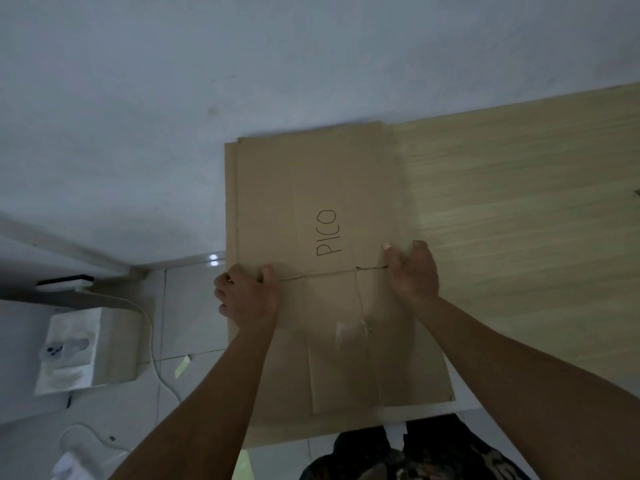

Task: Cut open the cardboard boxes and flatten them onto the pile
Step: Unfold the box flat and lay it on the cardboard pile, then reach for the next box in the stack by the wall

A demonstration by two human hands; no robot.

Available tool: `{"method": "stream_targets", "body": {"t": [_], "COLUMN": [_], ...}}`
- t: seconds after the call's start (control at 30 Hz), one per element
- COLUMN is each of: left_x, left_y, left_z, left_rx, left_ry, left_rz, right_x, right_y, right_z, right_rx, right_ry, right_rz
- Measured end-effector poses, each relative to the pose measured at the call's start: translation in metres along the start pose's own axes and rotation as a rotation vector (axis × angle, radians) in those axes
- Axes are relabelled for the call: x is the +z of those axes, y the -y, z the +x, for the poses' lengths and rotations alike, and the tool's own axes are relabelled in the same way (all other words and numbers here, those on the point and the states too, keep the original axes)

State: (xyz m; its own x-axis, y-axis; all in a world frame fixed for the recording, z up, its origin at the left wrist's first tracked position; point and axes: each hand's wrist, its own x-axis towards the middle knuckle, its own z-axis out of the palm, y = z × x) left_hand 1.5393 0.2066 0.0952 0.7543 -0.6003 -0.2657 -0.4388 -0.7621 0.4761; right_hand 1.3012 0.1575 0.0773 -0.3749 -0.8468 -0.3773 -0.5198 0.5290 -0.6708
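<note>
A flattened brown cardboard box (311,188) marked "PICO" lies on the left end of a light wooden table (519,220), on top of other flat cardboard sheets whose edges show at its left and far sides. My left hand (247,294) grips the cardboard's left edge, fingers curled over it. At the right end of a seam that runs across the sheet, my right hand (412,271) holds the cardboard with thumb and fingers curled on it. No cutting tool is in sight.
A white wall stands behind the table. On the tiled floor at the left are a white box (79,348), a white cable (152,341) and a dark flat device (65,283). The pile overhangs the table's left edge.
</note>
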Motion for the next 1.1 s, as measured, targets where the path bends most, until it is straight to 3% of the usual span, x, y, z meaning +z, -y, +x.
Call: {"method": "stream_targets", "body": {"t": [0.17,0.23,0.4,0.6,0.73,0.9,1.1], "left_x": [0.006,0.008,0.021,0.032,0.032,0.024,0.023], "left_y": [0.001,0.007,0.023,0.024,0.02,-0.002,-0.072], "left_z": [0.023,0.027,0.031,0.033,0.03,0.015,-0.026], "left_rx": [-0.034,-0.007,0.11,0.146,0.181,0.384,0.865], "left_ry": [-0.044,-0.07,-0.077,-0.061,-0.035,-0.041,-0.007], "left_rz": [0.029,0.002,0.05,0.12,0.137,0.219,0.23], "right_x": [0.022,0.029,0.053,0.058,0.044,0.016,-0.05], "right_y": [0.01,0.006,0.0,-0.003,0.003,0.009,0.006], "right_z": [-0.005,-0.01,-0.017,-0.01,-0.007,-0.014,0.0], "right_rx": [-0.119,-0.226,-0.333,-0.343,-0.321,-0.346,-0.699], "right_ry": [-0.025,-0.106,-0.098,-0.136,-0.052,-0.088,-0.348], "right_rz": [-0.122,-0.209,-0.441,-0.476,-0.483,-0.421,-0.494]}}
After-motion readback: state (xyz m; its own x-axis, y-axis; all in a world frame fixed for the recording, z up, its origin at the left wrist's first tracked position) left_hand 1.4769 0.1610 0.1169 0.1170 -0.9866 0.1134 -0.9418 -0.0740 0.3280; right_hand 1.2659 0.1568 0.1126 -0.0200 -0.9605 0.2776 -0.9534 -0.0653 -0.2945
